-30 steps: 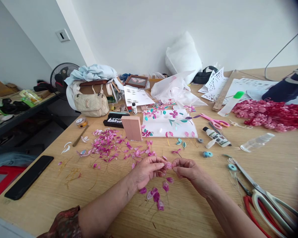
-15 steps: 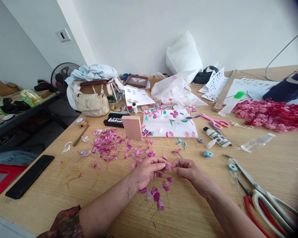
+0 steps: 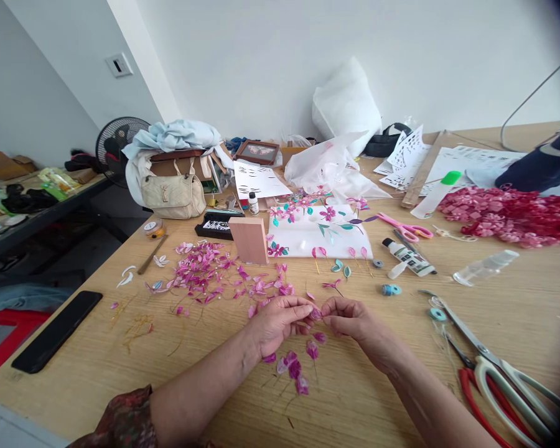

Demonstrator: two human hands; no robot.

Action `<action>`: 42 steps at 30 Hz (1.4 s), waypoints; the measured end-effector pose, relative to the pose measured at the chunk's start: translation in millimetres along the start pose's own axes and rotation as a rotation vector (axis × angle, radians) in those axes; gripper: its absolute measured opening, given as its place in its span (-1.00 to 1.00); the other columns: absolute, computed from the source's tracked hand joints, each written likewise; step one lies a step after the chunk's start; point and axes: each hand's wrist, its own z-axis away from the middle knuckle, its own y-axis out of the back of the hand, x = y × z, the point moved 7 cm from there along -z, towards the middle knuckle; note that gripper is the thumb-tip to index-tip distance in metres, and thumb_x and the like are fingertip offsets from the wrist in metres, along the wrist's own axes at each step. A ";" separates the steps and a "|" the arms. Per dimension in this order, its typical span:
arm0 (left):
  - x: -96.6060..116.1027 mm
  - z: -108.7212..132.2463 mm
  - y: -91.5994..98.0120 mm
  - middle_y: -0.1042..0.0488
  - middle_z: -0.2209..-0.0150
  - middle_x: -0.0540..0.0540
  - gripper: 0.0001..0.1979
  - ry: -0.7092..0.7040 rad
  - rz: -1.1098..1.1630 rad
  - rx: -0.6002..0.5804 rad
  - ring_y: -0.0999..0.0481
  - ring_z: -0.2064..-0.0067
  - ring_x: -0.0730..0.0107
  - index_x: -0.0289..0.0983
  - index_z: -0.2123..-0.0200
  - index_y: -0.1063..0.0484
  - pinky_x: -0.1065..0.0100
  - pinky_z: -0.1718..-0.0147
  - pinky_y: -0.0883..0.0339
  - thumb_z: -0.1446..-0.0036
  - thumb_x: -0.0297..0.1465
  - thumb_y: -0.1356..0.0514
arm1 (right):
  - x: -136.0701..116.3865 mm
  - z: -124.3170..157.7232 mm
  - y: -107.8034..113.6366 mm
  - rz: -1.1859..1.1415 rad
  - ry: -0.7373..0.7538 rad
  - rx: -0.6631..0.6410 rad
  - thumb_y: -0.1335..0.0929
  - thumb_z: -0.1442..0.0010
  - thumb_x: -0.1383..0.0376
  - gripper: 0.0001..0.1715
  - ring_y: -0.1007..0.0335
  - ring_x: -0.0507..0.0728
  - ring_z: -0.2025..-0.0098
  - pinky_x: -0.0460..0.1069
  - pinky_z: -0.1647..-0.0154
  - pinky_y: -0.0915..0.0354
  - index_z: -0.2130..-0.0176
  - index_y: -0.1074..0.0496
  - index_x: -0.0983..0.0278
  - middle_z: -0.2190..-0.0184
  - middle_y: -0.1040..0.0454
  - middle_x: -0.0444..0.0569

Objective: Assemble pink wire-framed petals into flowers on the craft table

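Both my hands meet over the wooden table [image 3: 98,367], just in front of me. My left hand [image 3: 279,322] and my right hand [image 3: 352,320] each pinch the same small pink petal [image 3: 316,313] between thumb and fingertips. A few loose pink and purple petals on thin wires [image 3: 293,367] lie on the table right below my hands. A wide scatter of pink petals [image 3: 210,274] spreads to the upper left of my left hand.
Large scissors [image 3: 494,367] and red-handled ones lie at right. A white foam board with flowers [image 3: 308,239], wooden block [image 3: 249,240], glue tube [image 3: 407,257], pink scissors [image 3: 404,227], blue thread spool [image 3: 391,290], black phone [image 3: 56,331] and red flower pile [image 3: 513,214] surround the hands.
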 end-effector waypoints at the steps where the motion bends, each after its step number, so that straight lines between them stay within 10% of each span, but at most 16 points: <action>1: -0.1 0.1 0.0 -0.39 0.41 -0.09 -0.74 0.003 0.003 0.003 -0.32 0.40 0.50 -0.37 0.39 -0.47 0.43 0.40 -0.15 0.15 -0.30 -0.28 | -0.2 0.2 -0.8 -0.004 0.000 -0.006 -0.38 0.17 0.30 -0.89 -0.09 -0.03 0.61 -0.09 0.55 0.00 0.55 -0.37 0.29 0.67 -0.28 -0.23; 42: -5.2 -0.9 2.7 -0.42 0.41 -0.13 -0.74 0.024 0.025 -0.003 -0.37 0.38 0.48 -0.38 0.35 -0.46 0.44 0.40 -0.16 0.06 -0.29 -0.22 | 5.1 -2.9 10.4 -0.017 0.020 0.025 -0.37 0.14 0.30 -0.91 -0.02 -0.03 0.58 -0.09 0.54 0.02 0.54 -0.39 0.29 0.65 -0.26 -0.21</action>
